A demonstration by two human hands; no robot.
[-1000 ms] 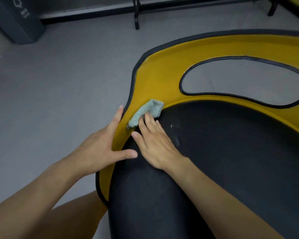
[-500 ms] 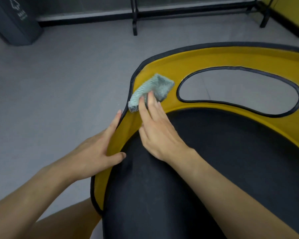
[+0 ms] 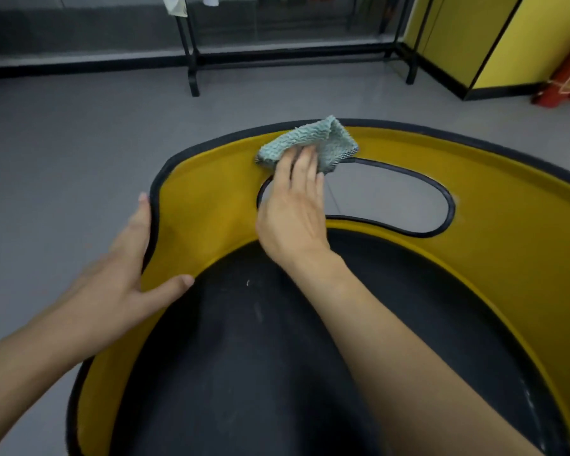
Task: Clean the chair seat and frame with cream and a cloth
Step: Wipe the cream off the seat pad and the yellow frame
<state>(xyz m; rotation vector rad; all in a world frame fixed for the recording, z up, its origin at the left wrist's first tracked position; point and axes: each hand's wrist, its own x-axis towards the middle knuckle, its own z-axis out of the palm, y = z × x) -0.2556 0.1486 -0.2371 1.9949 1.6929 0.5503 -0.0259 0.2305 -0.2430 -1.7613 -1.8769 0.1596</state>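
Note:
The chair has a black seat (image 3: 244, 357) ringed by a curved yellow back shell (image 3: 204, 218) with black edge trim and an oval cut-out (image 3: 385, 202). My right hand (image 3: 293, 212) presses a folded pale green cloth (image 3: 313, 143) flat against the shell's upper band, just above the cut-out's left end. My left hand (image 3: 122, 274) grips the shell's left edge, fingers outside the trim and thumb lying on the yellow inner face. No cream container is in view.
Grey floor (image 3: 63, 159) surrounds the chair. A black metal rack frame (image 3: 193, 60) stands along the far wall. A yellow cabinet (image 3: 507, 44) and a red object (image 3: 566, 83) sit at the back right.
My right hand has slid the cloth up and to the right along the yellow shell, from the seat's left rim to the band above the cut-out. My left hand keeps its hold.

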